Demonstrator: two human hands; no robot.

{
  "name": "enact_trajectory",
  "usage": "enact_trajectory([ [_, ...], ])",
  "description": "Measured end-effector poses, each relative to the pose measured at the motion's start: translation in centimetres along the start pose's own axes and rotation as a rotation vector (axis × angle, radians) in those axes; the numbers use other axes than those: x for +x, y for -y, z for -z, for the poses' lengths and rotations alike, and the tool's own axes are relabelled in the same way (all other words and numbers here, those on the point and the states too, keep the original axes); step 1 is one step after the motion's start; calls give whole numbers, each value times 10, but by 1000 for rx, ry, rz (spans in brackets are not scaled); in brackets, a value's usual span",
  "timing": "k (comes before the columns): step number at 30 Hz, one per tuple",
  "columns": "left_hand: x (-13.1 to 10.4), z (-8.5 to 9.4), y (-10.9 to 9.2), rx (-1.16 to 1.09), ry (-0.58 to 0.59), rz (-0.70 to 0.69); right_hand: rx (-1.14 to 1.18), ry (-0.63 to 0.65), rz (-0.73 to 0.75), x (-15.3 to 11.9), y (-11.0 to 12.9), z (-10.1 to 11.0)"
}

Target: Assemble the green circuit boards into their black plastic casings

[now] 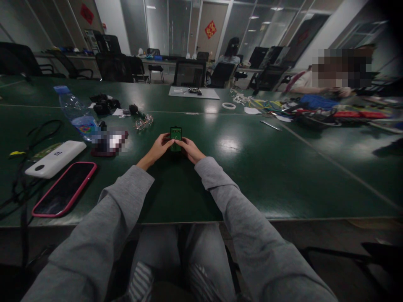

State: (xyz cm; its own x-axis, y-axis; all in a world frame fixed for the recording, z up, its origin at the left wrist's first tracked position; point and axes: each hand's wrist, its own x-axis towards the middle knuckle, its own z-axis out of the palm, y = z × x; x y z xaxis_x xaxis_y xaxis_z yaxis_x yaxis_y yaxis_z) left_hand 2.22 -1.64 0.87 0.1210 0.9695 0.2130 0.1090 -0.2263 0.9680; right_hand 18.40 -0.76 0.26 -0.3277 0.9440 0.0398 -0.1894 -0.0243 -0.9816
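Observation:
A small dark-framed device with a green circuit board (176, 134) is held upright between my two hands, over the middle of the green table (267, 184). My left hand (160, 147) grips its left side, with the thumb on its front. On the other side, my right hand (189, 149) holds the right edge, its thumb also resting on the front. The two thumb tips are close together near the middle of the board. The fingers behind the device are mostly hidden.
To the left lie a pink-cased phone (66, 188), a white power bank (56, 159), a plastic bottle (77, 115), glasses (144, 122) and black cables. Further back are a white board (179, 92), a tape ring (228, 106) and a tool (270, 125). A person (302, 84) sits at the right.

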Motion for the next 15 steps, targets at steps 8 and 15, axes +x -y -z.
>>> enact_trajectory([
  [8,1,-1,2,-22,-25,-1,56,1,21,0,-1,-1],
  [15,2,1,6,-11,-40,-51,-2,-27,13,0,-1,-2],
])
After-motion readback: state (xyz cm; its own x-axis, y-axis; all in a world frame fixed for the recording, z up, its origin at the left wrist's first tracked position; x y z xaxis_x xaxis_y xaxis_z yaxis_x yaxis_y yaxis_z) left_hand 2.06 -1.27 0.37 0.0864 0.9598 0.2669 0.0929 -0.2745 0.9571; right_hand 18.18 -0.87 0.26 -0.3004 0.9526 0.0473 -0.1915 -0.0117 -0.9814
